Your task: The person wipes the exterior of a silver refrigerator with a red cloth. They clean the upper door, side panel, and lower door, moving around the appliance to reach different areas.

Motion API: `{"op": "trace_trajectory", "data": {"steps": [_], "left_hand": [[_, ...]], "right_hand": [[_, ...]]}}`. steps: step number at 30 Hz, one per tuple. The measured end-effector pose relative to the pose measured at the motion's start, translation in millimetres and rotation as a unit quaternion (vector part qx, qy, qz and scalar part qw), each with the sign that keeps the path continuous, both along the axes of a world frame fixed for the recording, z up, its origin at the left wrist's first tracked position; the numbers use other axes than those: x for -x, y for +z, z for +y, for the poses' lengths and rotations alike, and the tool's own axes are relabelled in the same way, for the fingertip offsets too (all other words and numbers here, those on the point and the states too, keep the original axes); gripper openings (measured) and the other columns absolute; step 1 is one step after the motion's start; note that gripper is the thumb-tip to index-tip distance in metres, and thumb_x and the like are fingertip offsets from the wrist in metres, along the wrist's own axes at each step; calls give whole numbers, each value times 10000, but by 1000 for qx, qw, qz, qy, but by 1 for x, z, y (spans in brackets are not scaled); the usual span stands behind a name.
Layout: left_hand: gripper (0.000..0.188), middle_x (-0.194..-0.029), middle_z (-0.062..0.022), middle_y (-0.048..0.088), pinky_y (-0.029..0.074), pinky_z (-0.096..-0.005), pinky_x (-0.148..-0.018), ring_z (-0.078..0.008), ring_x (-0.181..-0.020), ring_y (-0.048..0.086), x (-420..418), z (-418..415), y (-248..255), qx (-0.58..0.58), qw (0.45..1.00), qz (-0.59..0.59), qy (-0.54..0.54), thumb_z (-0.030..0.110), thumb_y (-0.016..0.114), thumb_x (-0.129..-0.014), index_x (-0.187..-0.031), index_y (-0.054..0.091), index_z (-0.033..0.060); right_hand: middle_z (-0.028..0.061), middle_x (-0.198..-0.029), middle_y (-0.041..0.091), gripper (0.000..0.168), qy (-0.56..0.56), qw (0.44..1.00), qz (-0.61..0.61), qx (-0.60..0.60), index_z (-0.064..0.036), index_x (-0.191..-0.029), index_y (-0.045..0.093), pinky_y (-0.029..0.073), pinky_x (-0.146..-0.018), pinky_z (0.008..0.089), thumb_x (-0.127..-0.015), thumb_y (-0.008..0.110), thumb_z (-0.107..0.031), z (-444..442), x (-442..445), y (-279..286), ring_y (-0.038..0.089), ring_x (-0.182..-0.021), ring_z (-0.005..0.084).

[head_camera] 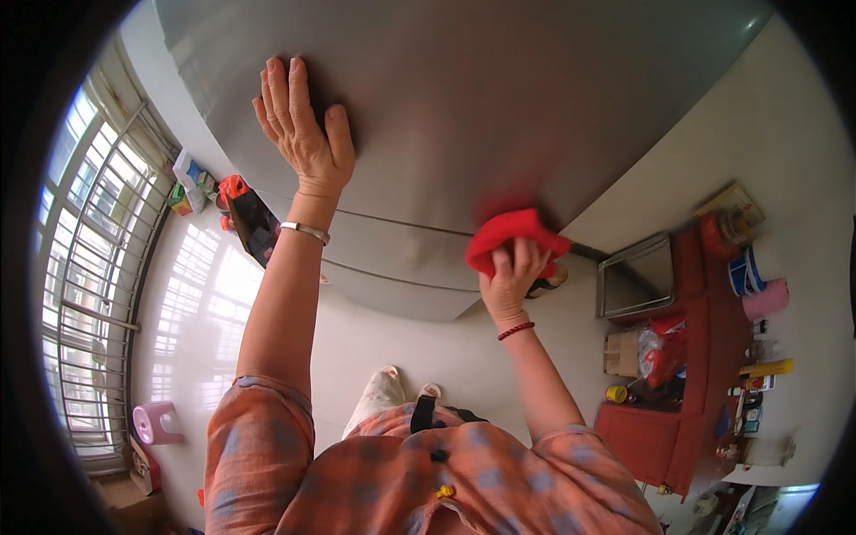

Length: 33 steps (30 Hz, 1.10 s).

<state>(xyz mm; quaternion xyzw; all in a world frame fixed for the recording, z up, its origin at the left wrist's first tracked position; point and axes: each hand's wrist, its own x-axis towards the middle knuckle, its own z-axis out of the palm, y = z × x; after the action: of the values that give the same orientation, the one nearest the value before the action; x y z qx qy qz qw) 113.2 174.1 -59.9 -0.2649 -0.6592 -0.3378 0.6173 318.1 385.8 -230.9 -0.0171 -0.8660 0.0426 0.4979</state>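
Note:
A large grey refrigerator (428, 127) with a smooth, slightly glossy front fills the upper middle of the view; two dark seams cross its lower part. My left hand (307, 127) lies flat against its upper left area, fingers apart and holding nothing. At the lower right of the front, my right hand (515, 274) grips a bunched red cloth (511, 234) that is pressed to the surface near the right edge and the upper seam. The cloth hides part of that seam and some of my fingertips.
A red wooden cabinet (712, 361) with bottles and other items stands at the right. Barred windows (100, 294) line the left. A pink plastic stool (155, 423) is on the floor at lower left. Boxes and bags, including a red plastic bag (232, 187), sit left of the refrigerator.

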Motion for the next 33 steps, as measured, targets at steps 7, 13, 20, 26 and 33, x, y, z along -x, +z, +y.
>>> {"op": "trace_trajectory", "data": {"steps": [7, 13, 20, 26, 33], "left_hand": [[602, -1556, -177, 288, 80, -500, -1173, -336, -1454, 229, 5, -9, -5, 11, 1000, -9, -7, 288, 442, -932, -1475, 357, 43], [618, -1569, -189, 248, 55, -511, -1172, -347, -1466, 187, 0, -11, -3, 30, 999, -22, -14, 277, 434, -939, -1488, 318, 16], [649, -1532, -236, 312, 10, -510, -1170, -377, -1443, 242, -1, -17, -5, 21, 995, -22, -92, 279, 564, -860, -1443, 422, 29], [528, -1481, -206, 413, 227, -477, -1153, -358, -1379, 388, -10, -81, -9, 167, 944, -86, -273, 68, 627, -801, -1326, 568, 55], [418, -1396, -134, 501, 359, -380, -1061, -264, -1308, 459, 33, -208, -132, -53, 880, -395, -259, 19, 562, -893, -1311, 540, 32]], "right_hand": [[162, -1333, 438, 367, 13, 971, -79, 226, -58, -1106, 585, 324, -1067, 510, -749, 669, -42, -5, -36, -42, 404, -1235, 372], [183, -1437, 267, 508, -18, 830, 101, 548, -3, -1327, 405, 282, -1100, 416, -907, 636, -172, -60, 2, -40, 339, -1301, 313], [213, -1343, 316, 487, -24, 821, 71, 566, 26, -1274, 422, 289, -1070, 457, -873, 622, -165, -179, 64, -26, 355, -1229, 351], [196, -1284, 416, 430, 88, 922, -70, 370, -14, -1201, 526, 417, -956, 453, -799, 643, -110, -231, 93, 16, 467, -1132, 383], [175, -1257, 469, 372, -88, 873, -47, 478, -13, -1189, 503, 410, -985, 439, -845, 591, -125, -191, 64, -8, 485, -1168, 361]]}}
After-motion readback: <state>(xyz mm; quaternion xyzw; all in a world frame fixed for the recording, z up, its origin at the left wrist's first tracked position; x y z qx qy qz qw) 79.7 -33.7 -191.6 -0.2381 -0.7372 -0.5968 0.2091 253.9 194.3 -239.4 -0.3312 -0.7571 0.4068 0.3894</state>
